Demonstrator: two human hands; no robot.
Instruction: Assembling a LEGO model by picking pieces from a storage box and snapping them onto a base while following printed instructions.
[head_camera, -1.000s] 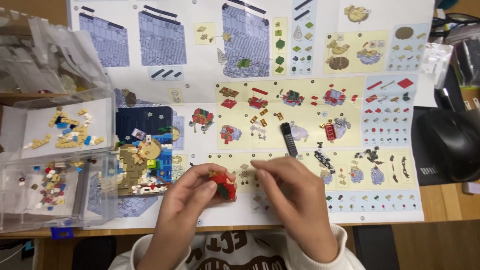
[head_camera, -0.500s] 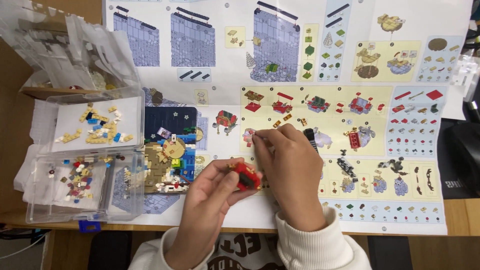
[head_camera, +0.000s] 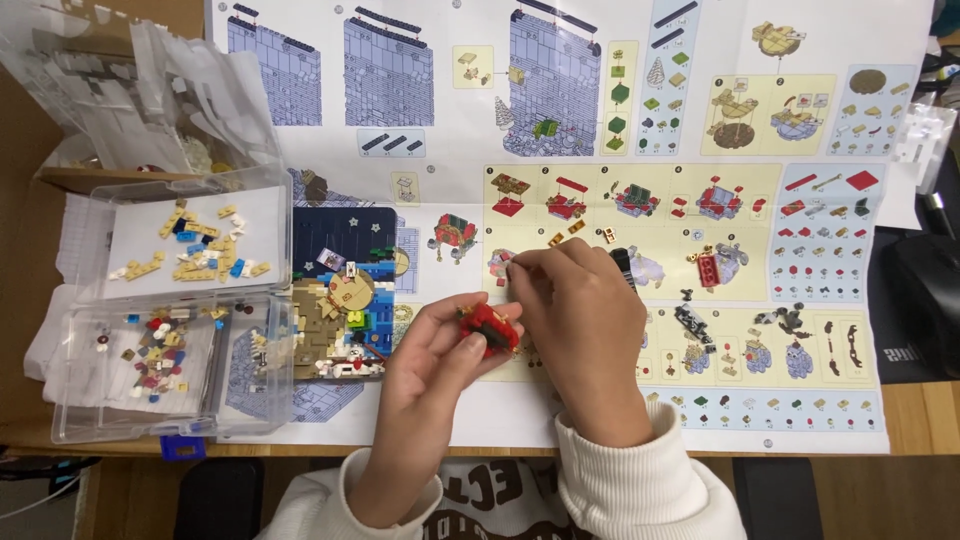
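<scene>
My left hand (head_camera: 430, 375) holds a small red brick assembly (head_camera: 488, 327) between thumb and fingers, just above the big printed instruction sheet (head_camera: 620, 150). My right hand (head_camera: 580, 320) lies over the sheet right beside it, fingertips pinched near the sheet's middle at a tiny piece I cannot make out. A partly built model (head_camera: 345, 300) with a dark blue starry backdrop and tan base stands left of my left hand.
A clear plastic sorting box (head_camera: 175, 310), its lid open, holds several small loose bricks at the left. Crumpled clear bags (head_camera: 150, 90) pile behind it. A small red built piece (head_camera: 710, 268) and dark parts (head_camera: 692, 322) lie on the sheet at right. A black object (head_camera: 925, 300) sits at the far right.
The view has shifted, so everything sits further right and lower in frame. My right hand has reached up-left over the sheet, and my left hand keeps the red assembly.
</scene>
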